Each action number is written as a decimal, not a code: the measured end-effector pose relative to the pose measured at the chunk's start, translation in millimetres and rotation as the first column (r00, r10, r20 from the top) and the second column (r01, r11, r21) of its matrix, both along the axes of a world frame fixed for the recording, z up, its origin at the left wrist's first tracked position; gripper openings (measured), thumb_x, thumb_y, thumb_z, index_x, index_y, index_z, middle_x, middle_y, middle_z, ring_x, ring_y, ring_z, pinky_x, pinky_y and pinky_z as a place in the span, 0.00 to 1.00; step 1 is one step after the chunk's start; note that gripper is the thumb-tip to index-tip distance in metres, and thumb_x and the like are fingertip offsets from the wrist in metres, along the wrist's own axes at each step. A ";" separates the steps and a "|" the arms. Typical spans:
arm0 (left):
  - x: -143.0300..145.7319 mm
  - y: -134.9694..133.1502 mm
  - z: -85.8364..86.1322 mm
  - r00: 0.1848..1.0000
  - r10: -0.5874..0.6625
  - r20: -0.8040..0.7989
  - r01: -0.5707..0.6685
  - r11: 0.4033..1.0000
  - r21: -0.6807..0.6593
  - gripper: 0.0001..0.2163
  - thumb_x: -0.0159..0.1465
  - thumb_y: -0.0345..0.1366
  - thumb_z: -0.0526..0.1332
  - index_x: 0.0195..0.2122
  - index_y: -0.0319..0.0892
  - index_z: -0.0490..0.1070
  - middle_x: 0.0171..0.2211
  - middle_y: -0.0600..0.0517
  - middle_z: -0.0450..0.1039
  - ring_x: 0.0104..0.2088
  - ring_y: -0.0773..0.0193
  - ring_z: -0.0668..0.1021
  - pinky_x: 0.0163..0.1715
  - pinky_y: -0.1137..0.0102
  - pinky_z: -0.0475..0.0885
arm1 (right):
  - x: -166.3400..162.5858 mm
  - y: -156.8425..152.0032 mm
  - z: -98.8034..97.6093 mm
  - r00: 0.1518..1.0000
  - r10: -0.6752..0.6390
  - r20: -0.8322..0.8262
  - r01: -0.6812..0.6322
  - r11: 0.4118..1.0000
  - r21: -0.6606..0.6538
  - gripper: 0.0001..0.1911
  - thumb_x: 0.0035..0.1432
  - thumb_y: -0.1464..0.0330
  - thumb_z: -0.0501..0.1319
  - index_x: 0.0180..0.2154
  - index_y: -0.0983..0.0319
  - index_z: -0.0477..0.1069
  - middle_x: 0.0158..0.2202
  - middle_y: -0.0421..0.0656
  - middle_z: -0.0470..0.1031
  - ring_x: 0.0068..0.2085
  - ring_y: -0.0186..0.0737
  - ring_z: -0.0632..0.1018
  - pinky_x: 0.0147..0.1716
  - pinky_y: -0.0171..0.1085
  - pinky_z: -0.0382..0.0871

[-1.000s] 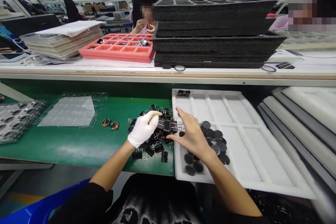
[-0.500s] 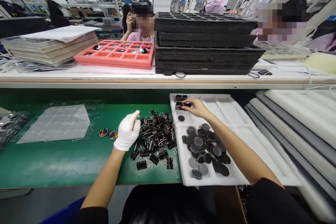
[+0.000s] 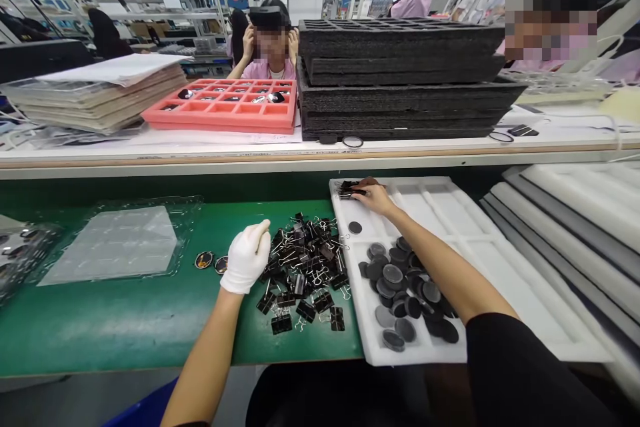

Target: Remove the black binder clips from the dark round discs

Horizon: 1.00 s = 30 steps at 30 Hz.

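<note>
My left hand (image 3: 247,257), in a white glove, rests on the green mat (image 3: 125,307) at the left edge of a pile of black binder clips (image 3: 305,267); its fingers are curled together and I cannot make out anything in them. My right hand (image 3: 373,198) is bare and reaches to the far left corner of the white foam tray (image 3: 490,280), its fingers closed on a clipped black part (image 3: 347,189) beside others set there. A heap of dark round discs (image 3: 405,287) lies in the tray's near left compartment, with one disc (image 3: 355,227) apart.
Two small oval badges (image 3: 210,261) lie left of the gloved hand, beyond them clear blister trays (image 3: 113,243). On the raised shelf stand a red compartment tray (image 3: 225,105), stacked black foam trays (image 3: 405,77) and papers (image 3: 95,90). White foam sheets (image 3: 575,213) sit right. Other people sit behind.
My right hand went from the clip pile to the tray's far left corner carrying a clipped part. My gloved left hand let go of the clips and drew back to the pile's left edge.
</note>
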<state>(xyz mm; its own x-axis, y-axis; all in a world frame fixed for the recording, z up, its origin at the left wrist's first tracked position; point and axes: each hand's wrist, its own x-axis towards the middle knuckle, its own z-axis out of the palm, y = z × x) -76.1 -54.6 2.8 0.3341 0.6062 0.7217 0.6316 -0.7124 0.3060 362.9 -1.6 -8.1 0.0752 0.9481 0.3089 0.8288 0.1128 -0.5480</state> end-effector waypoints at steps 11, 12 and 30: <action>-0.3 3.3 1.6 0.998 0.050 -0.043 -0.051 0.998 -0.023 0.15 0.72 0.34 0.54 0.55 0.40 0.75 0.46 0.42 0.81 0.45 0.55 0.83 0.48 0.60 0.77 | -10.9 -18.1 18.0 0.905 -0.283 0.318 0.291 0.956 0.022 0.21 0.65 0.55 0.63 0.51 0.64 0.73 0.51 0.58 0.75 0.50 0.60 0.75 0.54 0.57 0.59; -3.5 3.0 5.6 0.997 0.077 -0.025 -0.077 0.997 -0.016 0.15 0.72 0.34 0.54 0.55 0.40 0.75 0.46 0.42 0.81 0.46 0.55 0.82 0.49 0.60 0.77 | -15.9 -24.1 21.8 0.896 -0.276 0.349 0.285 0.958 0.026 0.20 0.66 0.57 0.62 0.51 0.64 0.72 0.50 0.57 0.75 0.49 0.60 0.75 0.53 0.55 0.60; -153.6 -18.5 33.9 0.721 0.030 -0.693 -0.481 0.741 -0.469 0.43 0.60 0.60 0.63 0.74 0.51 0.53 0.70 0.39 0.58 0.67 0.34 0.63 0.61 0.44 0.62 | -22.3 -101.4 -5.8 0.968 0.060 -0.243 -0.141 0.932 -0.333 0.25 0.51 0.49 0.64 0.42 0.60 0.80 0.36 0.48 0.82 0.32 0.46 0.77 0.38 0.45 0.72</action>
<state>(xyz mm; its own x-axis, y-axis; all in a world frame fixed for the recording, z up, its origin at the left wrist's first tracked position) -229.7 -73.1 36.7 0.3090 0.9435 -0.1198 0.9508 -0.3032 0.0640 340.6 -103.0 -13.9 0.0030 0.9986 -0.0521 0.6730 -0.0406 -0.7385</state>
